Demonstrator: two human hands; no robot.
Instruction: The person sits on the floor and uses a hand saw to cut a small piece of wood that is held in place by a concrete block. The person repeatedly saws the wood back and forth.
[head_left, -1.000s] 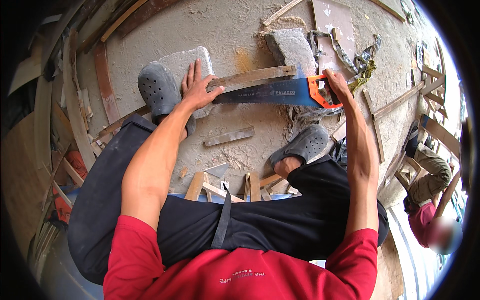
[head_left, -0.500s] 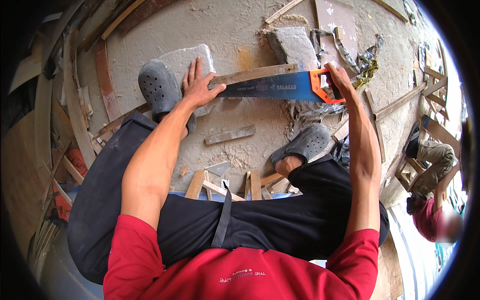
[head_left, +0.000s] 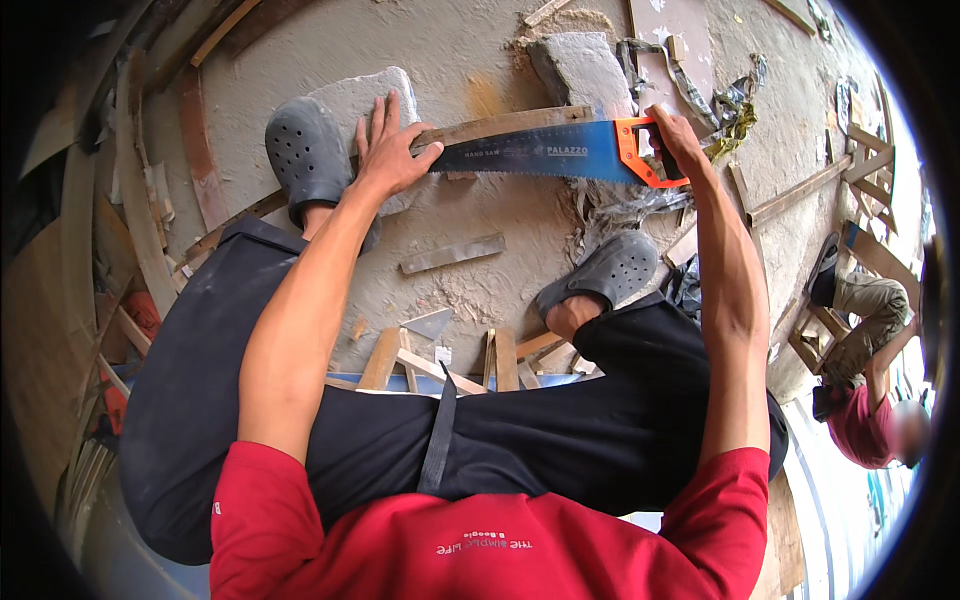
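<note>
My right hand (head_left: 677, 143) is closed around the orange-and-black handle (head_left: 637, 160) of a hand saw. The saw's blue-and-black blade (head_left: 560, 152) stretches left, teeth facing toward me, along the near side of a narrow wooden strip (head_left: 510, 124). At the strip's left end, my left hand (head_left: 393, 158) holds it down, with the thumb by the blade's tip and the fingers stretched over a pale stone block (head_left: 365, 95). The strip's right end lies near a second stone block (head_left: 585, 72). The hand hides the strip's left end.
A short wood offcut (head_left: 453, 253) lies between my grey clogs (head_left: 305, 150). Torn plastic (head_left: 640, 205) is by my right foot. Boards (head_left: 140, 180) line the left side. Wooden pieces (head_left: 500, 358) are close below me. Another person (head_left: 865, 310) is at the far right.
The whole view has shifted slightly, so the scene sits higher in the picture. Both hands, the saw and the strip keep nearly the same places relative to each other.
</note>
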